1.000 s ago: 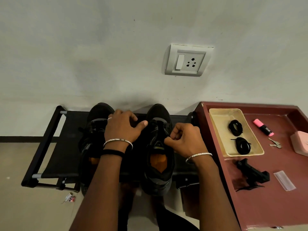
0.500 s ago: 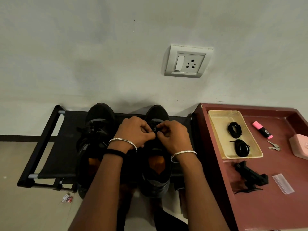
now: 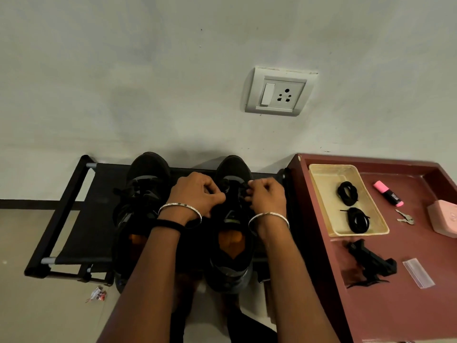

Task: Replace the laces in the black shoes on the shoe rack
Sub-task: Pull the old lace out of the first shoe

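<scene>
- Head view: one black, tube-framed, fabric-shelved shoe rack [image 3: 74, 219].
- One maroon rimmed surface [image 3: 395, 315] beside it.
- Two black shoes on the rack: left shoe [image 3: 148, 179], right shoe [image 3: 232, 263].
- Two hands: left hand [image 3: 197, 194] and right hand [image 3: 265, 198], each grip curled, pinching the right shoe's black lace [image 3: 243, 191].
- One beige rectangular tray [image 3: 329, 179].
- Two coiled black spare laces [image 3: 347, 193] [image 3: 358, 220] inside.

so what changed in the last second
Left hand moved right from between the shoes onto the right shoe; right hand closed in to meet it. Both now pinch its lace, slightly apart. Left shoe and coiled laces in the tray stayed put.
</scene>
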